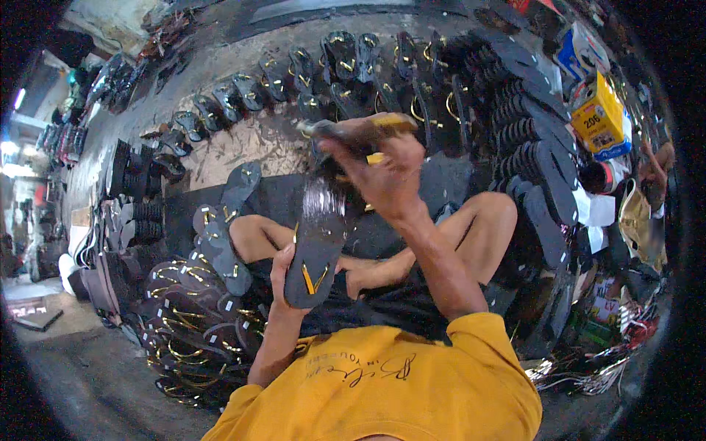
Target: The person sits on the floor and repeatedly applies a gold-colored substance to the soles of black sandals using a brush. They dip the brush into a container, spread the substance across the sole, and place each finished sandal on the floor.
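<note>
My left hand [284, 273] is closed round the near end of a black flip-flop sole [323, 239], at its left edge. A small yellow V-shaped strap piece [315, 279] shows at that near end, and the sole's far half has a bright, wet-looking shine. Over the sole's far end, my right hand [393, 165] is raised and partly smeared by motion. Its fingers are bent round a dark thing with a yellowish part and a pale tip to the left; its kind is too blurred to tell.
Black sandals [301, 70] with gold straps stand in an arc ahead. Stacked dark soles [533, 147] rise on the right, beside a yellow and blue box [599, 121]. Strapped sandals [198, 316] heap at my left. My crossed legs [482, 228] frame the work.
</note>
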The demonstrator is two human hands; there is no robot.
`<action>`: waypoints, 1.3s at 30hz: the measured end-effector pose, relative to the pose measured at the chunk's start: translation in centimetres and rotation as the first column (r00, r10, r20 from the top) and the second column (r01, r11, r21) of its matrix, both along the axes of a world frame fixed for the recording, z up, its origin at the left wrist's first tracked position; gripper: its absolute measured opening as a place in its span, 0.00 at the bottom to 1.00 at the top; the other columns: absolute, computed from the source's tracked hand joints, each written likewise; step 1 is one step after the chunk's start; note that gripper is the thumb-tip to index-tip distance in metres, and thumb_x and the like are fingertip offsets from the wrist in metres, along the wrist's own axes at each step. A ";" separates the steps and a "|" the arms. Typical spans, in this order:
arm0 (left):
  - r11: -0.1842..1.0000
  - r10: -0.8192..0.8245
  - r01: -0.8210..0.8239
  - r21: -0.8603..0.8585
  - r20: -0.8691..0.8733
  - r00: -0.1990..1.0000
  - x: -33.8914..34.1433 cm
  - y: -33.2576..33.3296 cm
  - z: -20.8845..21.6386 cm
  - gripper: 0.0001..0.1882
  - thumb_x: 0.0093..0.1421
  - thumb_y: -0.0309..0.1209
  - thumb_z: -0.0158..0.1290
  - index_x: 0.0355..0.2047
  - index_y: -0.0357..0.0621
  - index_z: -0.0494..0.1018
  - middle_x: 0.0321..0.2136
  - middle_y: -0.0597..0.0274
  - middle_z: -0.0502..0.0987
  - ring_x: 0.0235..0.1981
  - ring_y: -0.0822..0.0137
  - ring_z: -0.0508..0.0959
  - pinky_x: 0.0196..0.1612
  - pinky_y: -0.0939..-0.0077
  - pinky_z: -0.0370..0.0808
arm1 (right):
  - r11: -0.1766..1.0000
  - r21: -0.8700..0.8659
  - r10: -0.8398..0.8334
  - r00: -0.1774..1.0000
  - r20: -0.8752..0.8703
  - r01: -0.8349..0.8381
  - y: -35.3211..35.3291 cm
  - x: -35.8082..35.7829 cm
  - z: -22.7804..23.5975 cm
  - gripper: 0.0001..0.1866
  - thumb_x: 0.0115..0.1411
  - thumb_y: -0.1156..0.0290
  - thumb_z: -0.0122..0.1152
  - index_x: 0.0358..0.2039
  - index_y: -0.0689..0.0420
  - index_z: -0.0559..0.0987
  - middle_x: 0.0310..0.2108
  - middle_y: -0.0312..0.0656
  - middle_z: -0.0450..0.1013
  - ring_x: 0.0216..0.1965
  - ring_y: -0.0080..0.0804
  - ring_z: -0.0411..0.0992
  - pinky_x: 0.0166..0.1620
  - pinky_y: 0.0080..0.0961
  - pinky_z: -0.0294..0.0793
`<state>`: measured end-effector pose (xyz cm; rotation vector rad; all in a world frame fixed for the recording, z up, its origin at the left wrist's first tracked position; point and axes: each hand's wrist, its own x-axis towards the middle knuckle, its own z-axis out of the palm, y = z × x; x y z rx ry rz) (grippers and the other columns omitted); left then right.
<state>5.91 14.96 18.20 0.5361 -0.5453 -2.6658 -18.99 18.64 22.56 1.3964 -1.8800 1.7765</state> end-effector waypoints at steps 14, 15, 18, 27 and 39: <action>0.875 -0.219 0.258 -0.411 0.139 0.966 0.6 -1.7 -2.1 0.26 0.70 0.49 0.47 0.59 0.42 0.69 0.54 0.56 0.78 0.54 0.55 0.77 0.56 0.57 0.75 | 0.986 0.164 -0.076 0.969 0.237 0.037 4.8 -1.3 -0.2 0.19 0.52 0.64 0.81 0.39 0.60 0.84 0.31 0.42 0.83 0.32 0.26 0.80 0.37 0.28 0.79; 0.950 -0.310 0.311 0.021 -0.053 0.949 0.6 -1.7 -0.5 0.26 0.71 0.49 0.46 0.59 0.42 0.69 0.54 0.56 0.78 0.53 0.54 0.78 0.56 0.57 0.76 | 0.983 0.143 -0.148 0.952 0.266 0.113 4.0 -4.3 -1.1 0.20 0.50 0.62 0.82 0.38 0.59 0.83 0.30 0.43 0.83 0.30 0.29 0.80 0.35 0.29 0.79; 0.994 0.060 -0.037 -0.105 0.223 0.973 -1.3 0.4 0.8 0.26 0.73 0.48 0.45 0.59 0.40 0.69 0.49 0.51 0.79 0.44 0.54 0.82 0.47 0.61 0.83 | 0.988 0.038 -0.150 0.903 0.402 0.148 3.3 -5.2 0.0 0.20 0.49 0.61 0.83 0.35 0.58 0.83 0.26 0.42 0.81 0.27 0.33 0.79 0.33 0.31 0.79; 0.994 0.098 -0.103 0.023 0.139 0.985 -3.9 -2.0 -0.3 0.20 0.77 0.40 0.39 0.59 0.42 0.70 0.49 0.49 0.81 0.43 0.54 0.85 0.47 0.61 0.86 | 0.850 0.334 0.296 0.894 0.337 -0.408 6.1 4.2 -0.3 0.14 0.52 0.64 0.74 0.40 0.47 0.85 0.36 0.40 0.80 0.42 0.41 0.81 0.47 0.39 0.81; 0.963 0.205 -0.198 0.185 -0.021 0.979 -8.0 -2.4 -0.4 0.22 0.74 0.46 0.44 0.60 0.49 0.74 0.53 0.55 0.80 0.48 0.58 0.83 0.55 0.58 0.81 | 0.970 0.070 0.155 0.811 0.564 -0.234 7.1 8.3 -0.3 0.12 0.54 0.72 0.78 0.38 0.56 0.86 0.34 0.40 0.82 0.30 0.27 0.80 0.34 0.24 0.78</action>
